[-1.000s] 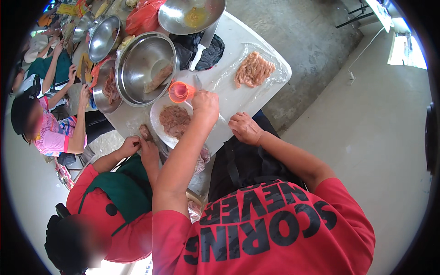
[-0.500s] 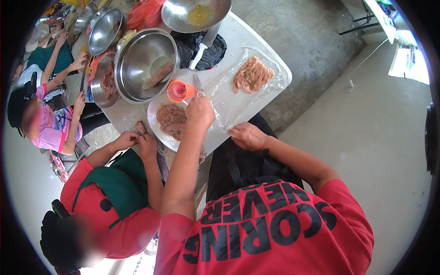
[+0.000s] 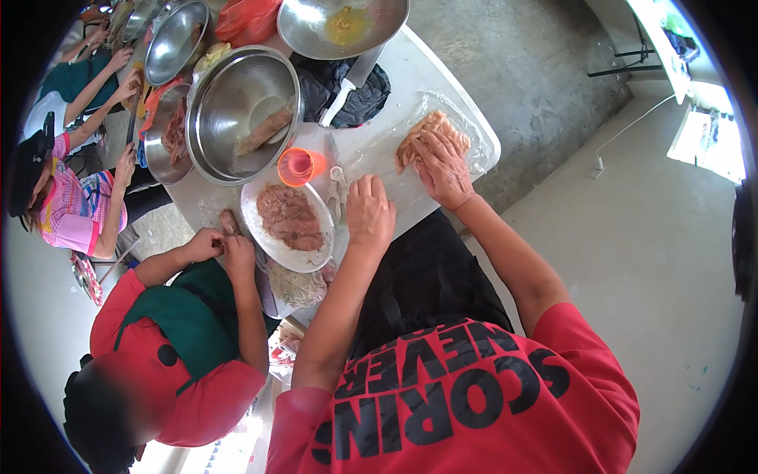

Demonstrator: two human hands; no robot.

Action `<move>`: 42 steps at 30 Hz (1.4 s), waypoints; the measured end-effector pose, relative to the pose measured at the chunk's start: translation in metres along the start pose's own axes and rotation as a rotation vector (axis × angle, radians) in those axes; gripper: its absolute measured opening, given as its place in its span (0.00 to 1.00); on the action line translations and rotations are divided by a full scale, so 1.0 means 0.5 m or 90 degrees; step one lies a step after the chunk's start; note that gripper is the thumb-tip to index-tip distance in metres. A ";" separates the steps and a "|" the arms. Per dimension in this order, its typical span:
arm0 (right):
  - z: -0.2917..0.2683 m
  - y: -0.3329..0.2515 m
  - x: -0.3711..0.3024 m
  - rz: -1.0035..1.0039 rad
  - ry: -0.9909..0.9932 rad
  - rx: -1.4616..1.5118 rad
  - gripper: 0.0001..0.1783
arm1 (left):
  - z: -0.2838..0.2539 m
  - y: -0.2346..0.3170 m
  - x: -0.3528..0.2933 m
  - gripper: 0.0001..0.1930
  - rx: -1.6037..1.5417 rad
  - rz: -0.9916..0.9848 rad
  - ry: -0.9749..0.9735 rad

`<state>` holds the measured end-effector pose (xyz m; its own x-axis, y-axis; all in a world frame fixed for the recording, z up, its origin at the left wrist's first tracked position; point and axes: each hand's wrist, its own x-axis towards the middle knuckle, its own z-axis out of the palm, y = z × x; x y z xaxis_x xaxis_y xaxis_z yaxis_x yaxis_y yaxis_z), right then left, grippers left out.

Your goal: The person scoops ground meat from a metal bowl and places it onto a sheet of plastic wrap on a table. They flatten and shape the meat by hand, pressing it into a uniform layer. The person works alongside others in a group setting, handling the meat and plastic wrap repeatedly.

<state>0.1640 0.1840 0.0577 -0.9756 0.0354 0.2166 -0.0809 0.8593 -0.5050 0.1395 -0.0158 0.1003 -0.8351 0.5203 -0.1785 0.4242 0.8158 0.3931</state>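
Observation:
My right hand (image 3: 444, 167) lies on a pile of pale raw meat pieces (image 3: 417, 136) at the far right of a clear plastic sheet (image 3: 379, 154) spread over the white table; its fingers are spread over the meat. My left hand (image 3: 369, 212) rests palm down on the sheet near the table's front edge and holds nothing. Just left of it lies a small metal tool (image 3: 338, 192), then an oval white plate (image 3: 268, 241) of minced meat. An orange cup (image 3: 298, 167) stands behind the plate.
A large steel bowl (image 3: 237, 107) holds a meat roll, with more bowls (image 3: 339, 24) behind. A knife (image 3: 347, 83) lies on a dark cloth (image 3: 371, 88). A person in red with a green apron (image 3: 189, 324) shapes meat at the left; others sit beyond.
My left hand drew back from the plate and cup to the sheet's near side. My right hand moved from the table's front edge up onto the meat pile.

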 end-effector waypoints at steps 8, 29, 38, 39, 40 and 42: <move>0.034 0.024 -0.004 0.052 -0.050 0.021 0.32 | 0.045 0.002 -0.004 0.37 0.059 -0.089 -0.042; 0.022 0.027 -0.037 0.085 -0.074 0.021 0.34 | 0.056 -0.004 0.004 0.36 0.118 -0.096 -0.053; 0.016 0.046 -0.013 0.068 -0.085 -0.002 0.35 | 0.066 -0.011 0.002 0.34 0.121 -0.091 -0.039; 0.015 0.039 -0.011 0.059 -0.086 -0.008 0.35 | 0.065 -0.010 0.002 0.34 0.118 -0.094 -0.038; 0.016 0.026 -0.011 0.050 -0.086 -0.013 0.35 | 0.064 -0.009 0.003 0.34 0.115 -0.097 -0.037; 0.020 -0.001 -0.010 0.031 -0.103 0.006 0.35 | 0.060 -0.006 0.002 0.34 0.107 -0.101 -0.032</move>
<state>0.1669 0.1782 0.0485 -0.9985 -0.0063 0.0544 -0.0337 0.8539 -0.5193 0.1477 -0.0102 0.0716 -0.8794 0.3901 -0.2729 0.3440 0.9170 0.2020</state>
